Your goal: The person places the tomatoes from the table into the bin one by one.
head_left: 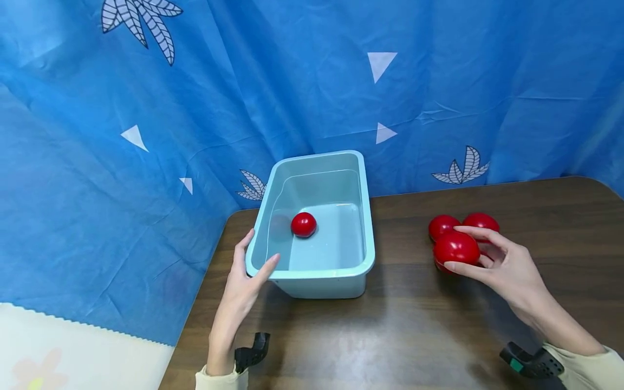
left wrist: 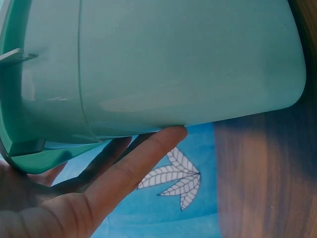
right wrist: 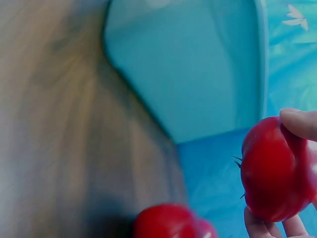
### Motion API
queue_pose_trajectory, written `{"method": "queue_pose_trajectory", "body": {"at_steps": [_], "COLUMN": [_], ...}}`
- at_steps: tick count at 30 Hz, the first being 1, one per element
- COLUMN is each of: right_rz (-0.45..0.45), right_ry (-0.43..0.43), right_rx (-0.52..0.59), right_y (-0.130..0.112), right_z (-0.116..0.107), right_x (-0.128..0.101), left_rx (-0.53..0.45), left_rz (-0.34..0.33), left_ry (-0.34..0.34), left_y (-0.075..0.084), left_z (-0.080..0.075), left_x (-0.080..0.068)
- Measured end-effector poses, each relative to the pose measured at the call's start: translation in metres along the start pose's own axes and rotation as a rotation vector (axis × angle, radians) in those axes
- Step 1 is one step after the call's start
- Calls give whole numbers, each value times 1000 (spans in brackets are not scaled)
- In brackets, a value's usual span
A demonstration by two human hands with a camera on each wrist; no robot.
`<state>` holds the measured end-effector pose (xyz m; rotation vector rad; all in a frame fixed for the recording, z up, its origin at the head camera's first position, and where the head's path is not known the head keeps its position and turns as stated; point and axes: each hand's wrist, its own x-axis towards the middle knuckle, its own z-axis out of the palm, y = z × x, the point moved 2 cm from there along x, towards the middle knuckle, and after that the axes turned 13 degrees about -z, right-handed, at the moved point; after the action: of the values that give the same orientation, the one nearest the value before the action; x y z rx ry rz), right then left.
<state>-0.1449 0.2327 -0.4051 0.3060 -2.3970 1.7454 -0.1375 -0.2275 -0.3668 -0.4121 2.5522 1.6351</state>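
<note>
A light blue plastic basin (head_left: 317,275) stands on the table, with one red tomato (head_left: 304,224) lying on its floor. My left hand (head_left: 246,281) grips the basin's near left corner, thumb over the rim; in the left wrist view its fingers (left wrist: 143,161) lie against the outer wall under the rim. To the right of the basin, my right hand (head_left: 507,265) holds another tomato (right wrist: 272,171) between thumb and fingers, with thin sepal tips showing. More tomatoes (head_left: 481,221) sit on the table right behind the held one, partly hidden by it and the hand.
The brown wooden table (head_left: 336,341) meets a blue patterned cloth (head_left: 312,86) along its back and left edges. The basin's far end stands close to the cloth. A white cloth piece (head_left: 83,346) shows at lower left. Each wrist wears a black strap (head_left: 533,362).
</note>
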Motion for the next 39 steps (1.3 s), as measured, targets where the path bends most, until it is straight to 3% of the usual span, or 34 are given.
{"method": "queue_pose_trajectory", "body": {"at_steps": [9,15,19,26,39], "right_rz": [-131,-113,-111,-151,-170], "right_ry": [-38,-97,-141,-189,-252], "right_rx": [62,136,219,245,319], "right_y": [-58,-87,-99,-115,-134], "right_z": [30,56,73,94,141], "right_x": [42,76,100,129,150], "left_rx": [-1,-7,-15,-21,-6], "left_rz": [-1,8,13,12,-1], "left_ry": [6,-1,3,7,9], "left_y": [0,2,3,2,0], "left_z": [0,0,-1,0,0], "left_x": [1,1,0,-1,3]}}
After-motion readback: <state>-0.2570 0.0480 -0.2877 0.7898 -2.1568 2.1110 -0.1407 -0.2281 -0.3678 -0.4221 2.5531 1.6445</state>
